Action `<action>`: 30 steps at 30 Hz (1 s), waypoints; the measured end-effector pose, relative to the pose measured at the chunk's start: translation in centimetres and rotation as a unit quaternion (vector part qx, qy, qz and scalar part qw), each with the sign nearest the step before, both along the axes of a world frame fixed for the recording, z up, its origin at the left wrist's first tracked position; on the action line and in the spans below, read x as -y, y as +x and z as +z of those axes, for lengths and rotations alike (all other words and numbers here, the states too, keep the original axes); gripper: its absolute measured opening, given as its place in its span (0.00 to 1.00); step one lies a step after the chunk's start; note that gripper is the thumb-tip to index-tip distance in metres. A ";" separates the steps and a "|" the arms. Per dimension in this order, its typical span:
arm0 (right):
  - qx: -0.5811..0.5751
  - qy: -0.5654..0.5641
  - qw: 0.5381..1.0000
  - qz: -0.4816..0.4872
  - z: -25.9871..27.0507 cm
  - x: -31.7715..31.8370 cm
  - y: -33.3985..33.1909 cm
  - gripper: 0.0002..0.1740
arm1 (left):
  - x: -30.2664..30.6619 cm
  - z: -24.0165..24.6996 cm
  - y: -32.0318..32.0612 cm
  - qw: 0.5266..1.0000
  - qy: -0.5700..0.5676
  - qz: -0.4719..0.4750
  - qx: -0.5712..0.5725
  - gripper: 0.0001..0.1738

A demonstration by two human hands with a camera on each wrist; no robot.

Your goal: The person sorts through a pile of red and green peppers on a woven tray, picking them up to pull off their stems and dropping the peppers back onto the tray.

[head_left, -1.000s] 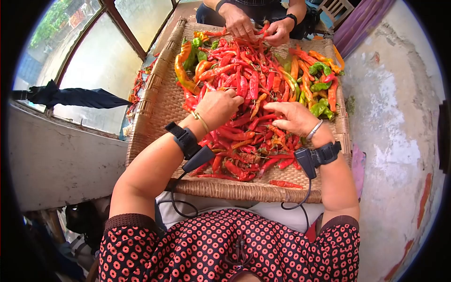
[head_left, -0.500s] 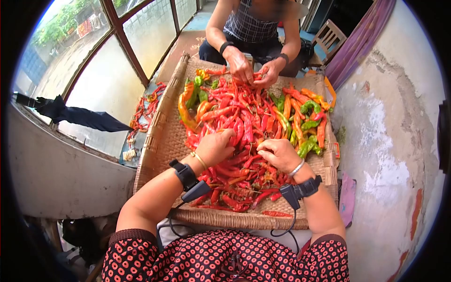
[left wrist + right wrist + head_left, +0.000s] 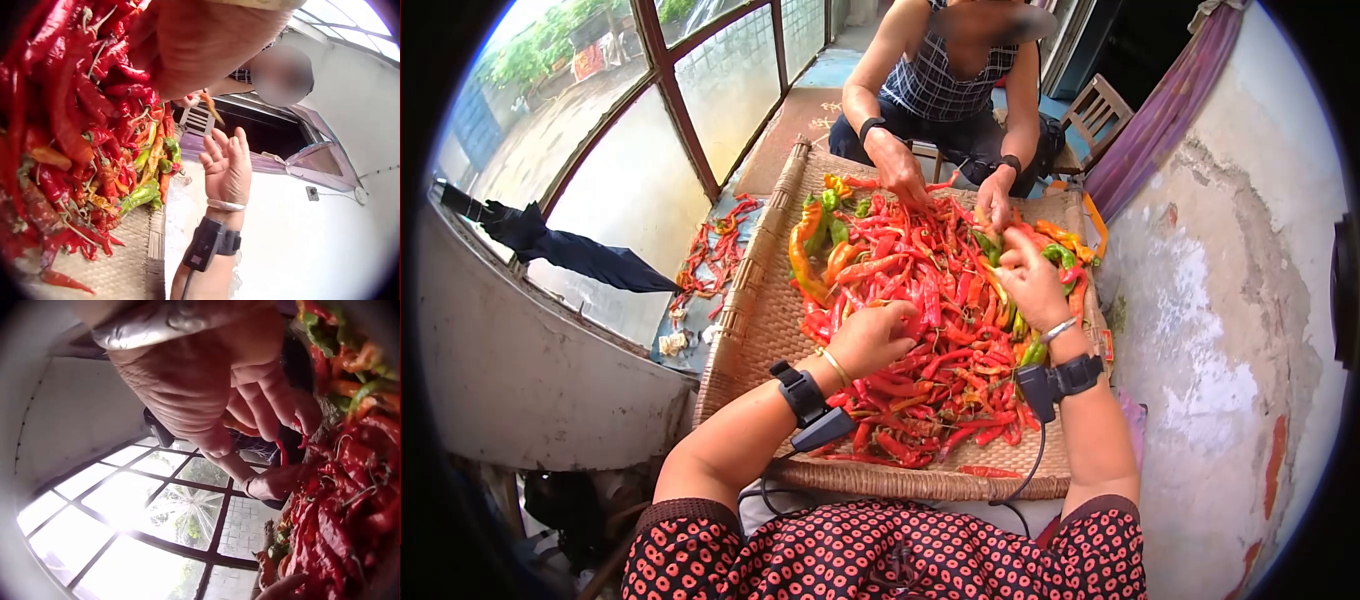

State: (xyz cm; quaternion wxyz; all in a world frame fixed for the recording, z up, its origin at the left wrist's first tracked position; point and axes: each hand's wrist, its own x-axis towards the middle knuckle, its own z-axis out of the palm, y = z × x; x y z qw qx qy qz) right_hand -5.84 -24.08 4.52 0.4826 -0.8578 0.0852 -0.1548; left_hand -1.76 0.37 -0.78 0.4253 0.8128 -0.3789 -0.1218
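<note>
My left hand (image 3: pixel 875 342) is curled low over the middle of the heap of red chili peppers (image 3: pixel 940 300), and a red chili pepper (image 3: pixel 911 326) shows between its thumb and fingers. In the left wrist view the fingertips are hidden. My right hand (image 3: pixel 1034 284) is raised at the heap's right side, over the orange and green peppers (image 3: pixel 1032 350). Its fingers are loosely bent, with nothing held, as the left wrist view shows of the right hand (image 3: pixel 228 172). Across the heap, another person's hand (image 3: pixel 995 197) is close to my right fingertips; an orange pepper (image 3: pixel 211 107) is at that person's hand.
A wide woven tray (image 3: pixel 745 330) with a raised rim bears the peppers. More red peppers (image 3: pixel 718 245) lie on the ledge by the windows at left. A folded dark umbrella (image 3: pixel 590 258) juts in there. At right stands a bare wall (image 3: pixel 1210 300); a wooden chair (image 3: pixel 1095 115) is behind.
My right hand has moved from the heap's middle to the right and away from me, its fingers opening out. The other person's hands have parted. The head view has tilted up.
</note>
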 end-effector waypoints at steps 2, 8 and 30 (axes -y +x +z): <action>-0.075 -0.021 0.991 0.111 -0.6 -1.0 -0.6 0.28 | 0.0 0.8 -0.2 0.999 -0.014 -0.031 -0.042 0.20; -0.096 0.003 0.955 0.281 -2.6 -3.7 -2.5 0.19 | 0.1 0.4 -0.6 0.968 -0.118 -0.107 -0.192 0.15; -0.117 -0.128 0.964 0.202 -4.3 -3.7 -1.1 0.23 | -1.2 -0.6 0.0 0.922 0.269 -0.265 0.081 0.15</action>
